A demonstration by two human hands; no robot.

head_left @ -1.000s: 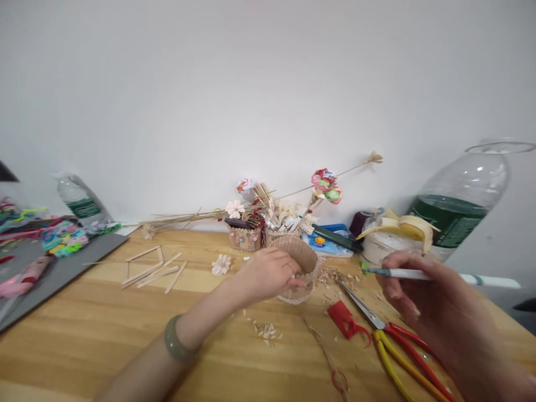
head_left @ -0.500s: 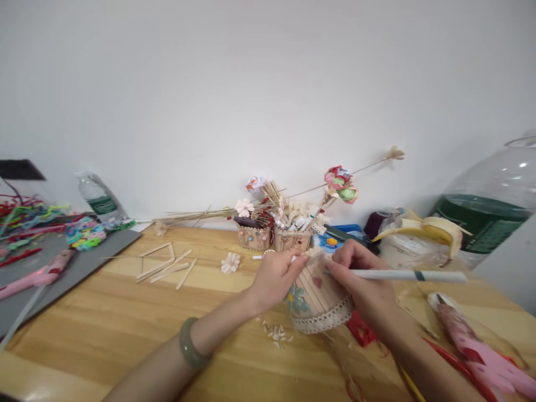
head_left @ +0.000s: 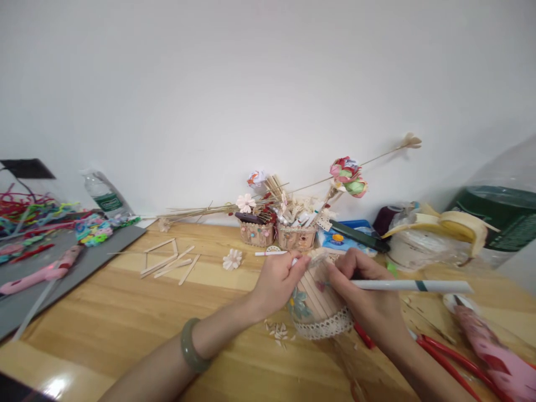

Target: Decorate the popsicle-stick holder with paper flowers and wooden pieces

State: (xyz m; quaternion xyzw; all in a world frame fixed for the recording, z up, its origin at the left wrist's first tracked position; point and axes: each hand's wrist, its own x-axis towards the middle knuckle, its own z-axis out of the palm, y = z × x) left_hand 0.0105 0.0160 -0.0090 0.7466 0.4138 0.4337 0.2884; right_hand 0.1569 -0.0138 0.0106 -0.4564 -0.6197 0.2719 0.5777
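Observation:
A small pot made of wooden craft sticks (head_left: 315, 298), trimmed with white lace at its base and a painted flower, stands on the wooden table (head_left: 125, 329). My left hand (head_left: 277, 279), a green bangle on its wrist, grips the pot's left side near the rim. My right hand (head_left: 368, 293) is closed on a white pen (head_left: 412, 286) whose tip touches the pot's side; the pen's long end points right.
Two stick baskets with paper flowers (head_left: 278, 226) stand at the wall. Loose craft sticks (head_left: 170, 262) and a paper flower (head_left: 232, 259) lie left of them. Red-handled scissors (head_left: 450, 365), a pink glue gun (head_left: 492, 349), a banana (head_left: 446, 223), and a large bottle (head_left: 498, 215) crowd the right. A grey board (head_left: 71, 268) sits left.
The pot went from lying tipped with its mouth showing to standing upright between both hands. My right hand came in from the right with the pen and put its tip on the pot.

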